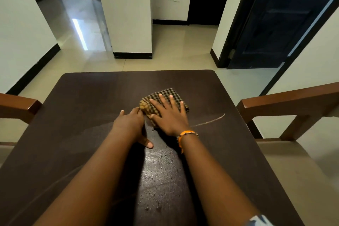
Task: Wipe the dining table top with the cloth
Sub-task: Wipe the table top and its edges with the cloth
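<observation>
Near the middle of the dining table, somewhat toward its far edge, a folded checked cloth lies flat under the right hand, whose fingers are spread straight and press down on it; the palm hides the cloth's near part. A yellowish knot or fringe shows at the cloth's left corner, too small to make out. The left hand rests on the bare top just beside the cloth, fingers straight, thumb out. Water droplets bead between the forearms. Chairs stand at both side edges, cut off.
</observation>
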`<control>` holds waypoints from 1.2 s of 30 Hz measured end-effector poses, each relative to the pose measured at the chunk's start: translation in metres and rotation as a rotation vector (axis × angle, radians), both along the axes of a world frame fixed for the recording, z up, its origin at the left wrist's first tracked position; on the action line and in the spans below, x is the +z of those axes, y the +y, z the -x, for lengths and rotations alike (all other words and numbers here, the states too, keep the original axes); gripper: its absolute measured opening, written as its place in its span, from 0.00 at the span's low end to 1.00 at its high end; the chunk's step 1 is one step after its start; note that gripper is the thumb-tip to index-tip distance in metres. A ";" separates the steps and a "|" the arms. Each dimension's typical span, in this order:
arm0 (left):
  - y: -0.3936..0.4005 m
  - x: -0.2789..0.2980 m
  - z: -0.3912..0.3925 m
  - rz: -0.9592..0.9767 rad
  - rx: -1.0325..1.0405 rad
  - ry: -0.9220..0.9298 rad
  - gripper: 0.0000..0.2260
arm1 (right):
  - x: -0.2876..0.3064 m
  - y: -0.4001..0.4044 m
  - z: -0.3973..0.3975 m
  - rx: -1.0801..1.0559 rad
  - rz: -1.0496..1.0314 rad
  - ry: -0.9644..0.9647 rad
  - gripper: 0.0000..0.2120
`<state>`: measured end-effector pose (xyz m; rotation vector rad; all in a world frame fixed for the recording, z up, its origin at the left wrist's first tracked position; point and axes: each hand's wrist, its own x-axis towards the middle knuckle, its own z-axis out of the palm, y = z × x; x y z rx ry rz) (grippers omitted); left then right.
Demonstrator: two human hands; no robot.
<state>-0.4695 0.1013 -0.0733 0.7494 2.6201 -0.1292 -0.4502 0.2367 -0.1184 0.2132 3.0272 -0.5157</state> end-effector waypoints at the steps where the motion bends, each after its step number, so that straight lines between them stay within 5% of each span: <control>1: 0.000 0.000 0.000 0.000 0.011 -0.011 0.54 | -0.001 0.018 -0.005 -0.014 -0.005 -0.009 0.26; 7: -0.005 0.000 -0.001 -0.029 0.033 -0.033 0.55 | 0.001 0.130 -0.062 -0.394 -0.033 -0.054 0.26; 11: -0.006 -0.001 0.000 -0.048 0.036 -0.012 0.54 | 0.000 0.117 -0.064 -0.587 -0.021 0.012 0.26; 18: -0.007 -0.004 0.002 -0.041 0.008 0.016 0.54 | -0.001 -0.023 -0.026 -0.159 -0.016 0.092 0.26; 22: -0.008 -0.004 0.003 -0.051 0.015 -0.010 0.54 | -0.002 -0.014 -0.032 -0.037 -0.031 0.074 0.26; 30: -0.008 -0.003 0.003 -0.050 0.018 -0.028 0.55 | 0.000 0.121 -0.090 -0.449 -0.050 -0.002 0.26; 36: -0.012 -0.007 0.003 -0.110 -0.010 0.012 0.54 | 0.001 0.094 -0.085 -0.602 -0.020 -0.004 0.26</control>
